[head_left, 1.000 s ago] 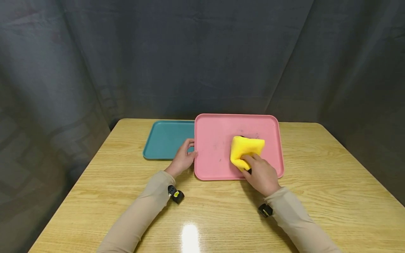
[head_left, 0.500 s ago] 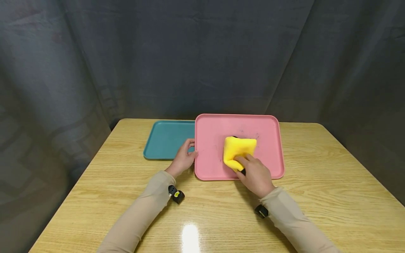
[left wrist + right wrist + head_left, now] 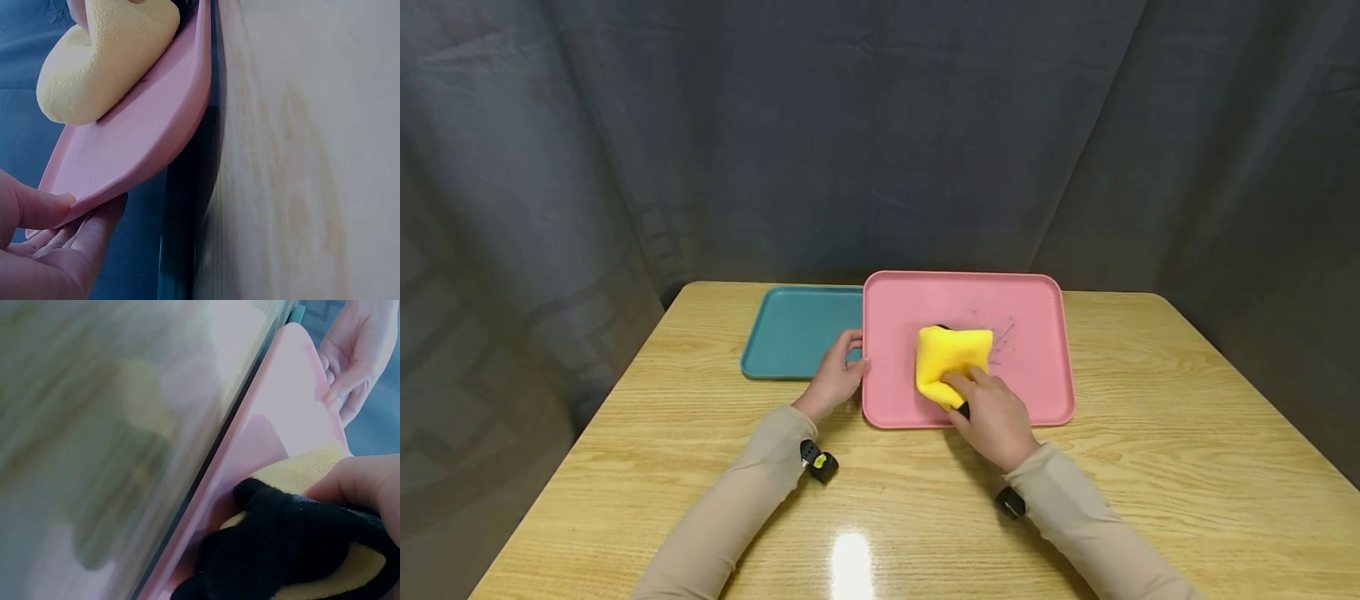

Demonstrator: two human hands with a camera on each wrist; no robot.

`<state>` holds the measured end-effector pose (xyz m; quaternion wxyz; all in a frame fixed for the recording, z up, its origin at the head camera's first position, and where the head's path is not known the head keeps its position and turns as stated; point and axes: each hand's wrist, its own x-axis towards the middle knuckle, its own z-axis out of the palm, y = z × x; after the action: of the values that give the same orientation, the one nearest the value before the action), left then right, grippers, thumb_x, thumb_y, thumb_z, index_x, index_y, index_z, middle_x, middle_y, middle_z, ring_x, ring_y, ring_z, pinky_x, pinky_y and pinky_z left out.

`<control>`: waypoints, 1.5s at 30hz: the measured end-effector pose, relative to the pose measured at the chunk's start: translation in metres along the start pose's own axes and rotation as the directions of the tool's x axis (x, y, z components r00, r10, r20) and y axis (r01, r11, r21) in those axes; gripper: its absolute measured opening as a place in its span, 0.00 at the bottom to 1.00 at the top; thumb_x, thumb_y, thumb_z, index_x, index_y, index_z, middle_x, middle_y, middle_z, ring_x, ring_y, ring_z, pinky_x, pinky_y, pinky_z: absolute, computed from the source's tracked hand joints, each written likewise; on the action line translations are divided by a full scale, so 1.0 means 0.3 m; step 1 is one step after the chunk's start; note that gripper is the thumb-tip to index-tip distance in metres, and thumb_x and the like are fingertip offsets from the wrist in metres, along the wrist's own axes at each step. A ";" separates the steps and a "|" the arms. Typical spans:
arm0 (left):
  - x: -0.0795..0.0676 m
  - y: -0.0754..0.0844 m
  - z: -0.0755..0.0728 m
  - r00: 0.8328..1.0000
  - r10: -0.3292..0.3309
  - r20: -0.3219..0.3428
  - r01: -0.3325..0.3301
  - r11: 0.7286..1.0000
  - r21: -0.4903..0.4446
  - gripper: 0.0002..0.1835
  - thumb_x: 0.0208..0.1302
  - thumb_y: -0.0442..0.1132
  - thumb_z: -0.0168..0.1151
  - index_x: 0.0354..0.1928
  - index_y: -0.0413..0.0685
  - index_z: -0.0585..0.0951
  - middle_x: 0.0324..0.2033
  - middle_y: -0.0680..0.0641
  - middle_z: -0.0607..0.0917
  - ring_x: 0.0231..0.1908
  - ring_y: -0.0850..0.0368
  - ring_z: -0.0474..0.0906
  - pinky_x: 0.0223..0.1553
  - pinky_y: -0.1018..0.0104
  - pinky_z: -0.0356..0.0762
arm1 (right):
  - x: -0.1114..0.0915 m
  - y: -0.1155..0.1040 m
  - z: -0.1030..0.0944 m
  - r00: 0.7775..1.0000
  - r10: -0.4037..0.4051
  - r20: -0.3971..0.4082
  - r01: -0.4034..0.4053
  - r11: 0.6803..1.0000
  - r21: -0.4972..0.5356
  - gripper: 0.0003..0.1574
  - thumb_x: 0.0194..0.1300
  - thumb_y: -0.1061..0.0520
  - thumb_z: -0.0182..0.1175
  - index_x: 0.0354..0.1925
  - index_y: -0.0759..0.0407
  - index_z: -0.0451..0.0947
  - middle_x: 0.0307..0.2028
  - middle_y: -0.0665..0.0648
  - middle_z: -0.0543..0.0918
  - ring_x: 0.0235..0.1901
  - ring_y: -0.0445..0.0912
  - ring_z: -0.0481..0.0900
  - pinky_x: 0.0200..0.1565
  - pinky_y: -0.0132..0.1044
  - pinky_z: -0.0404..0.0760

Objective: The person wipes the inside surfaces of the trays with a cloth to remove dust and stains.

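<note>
A pink tray point(image 3: 1030, 375) lies on the table with its left part over a teal tray point(image 3: 801, 325). My left hand point(image 3: 835, 375) pinches the pink tray's left rim, thumb on top and fingers underneath, as the left wrist view shows. A folded cloth point(image 3: 946, 354), yellow on one side and black on the other, sits on the pink tray a little left of its middle. My right hand point(image 3: 996, 417) grips this cloth at its near right corner and holds it against the tray. Dark smudges and thin lines point(image 3: 1003, 333) mark the tray right of the cloth.
The wooden table point(image 3: 895, 508) extends to both sides and toward me. A dark grey curtain point(image 3: 865, 142) hangs behind its far edge. Each sleeve carries a black wrist strap, such as the left strap point(image 3: 820, 462).
My right hand has slid the cloth leftward across the pink tray, uncovering more dark marks on the right. My left hand stays on the rim, and the trays hold their places.
</note>
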<state>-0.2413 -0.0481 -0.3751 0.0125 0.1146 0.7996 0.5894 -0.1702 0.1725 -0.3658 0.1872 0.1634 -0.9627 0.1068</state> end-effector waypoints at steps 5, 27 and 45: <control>0.002 -0.002 0.002 1.000 0.009 -0.009 -0.009 1.000 0.002 0.21 0.66 0.26 0.49 0.61 0.37 0.64 0.57 0.35 0.73 0.50 0.37 0.78 0.50 0.55 0.80 | 0.004 -0.014 0.000 1.000 -0.007 0.003 0.007 1.000 0.002 0.25 0.49 0.53 0.71 0.49 0.53 0.80 0.40 0.58 0.80 0.31 0.52 0.77 0.28 0.44 0.78; -0.004 0.012 0.002 1.000 -0.023 -0.014 0.024 0.999 0.023 0.21 0.68 0.30 0.49 0.62 0.40 0.64 0.58 0.36 0.73 0.49 0.39 0.79 0.48 0.57 0.81 | 0.019 -0.071 0.014 0.999 -0.015 0.048 0.014 1.000 0.018 0.27 0.49 0.54 0.70 0.51 0.52 0.79 0.44 0.57 0.79 0.33 0.52 0.76 0.28 0.42 0.77; -0.006 0.007 0.003 1.000 -0.004 -0.020 0.004 1.000 0.027 0.20 0.69 0.30 0.46 0.62 0.40 0.65 0.56 0.35 0.74 0.48 0.40 0.79 0.49 0.58 0.80 | 0.030 -0.113 0.020 0.996 -0.046 0.075 0.046 0.999 0.009 0.28 0.49 0.53 0.71 0.51 0.50 0.79 0.43 0.57 0.79 0.32 0.50 0.75 0.27 0.41 0.77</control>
<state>-0.2390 -0.0470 -0.3736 0.0041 0.1072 0.8078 0.5796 -0.1681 0.1370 -0.3626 0.1529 0.1900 -0.9647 0.0997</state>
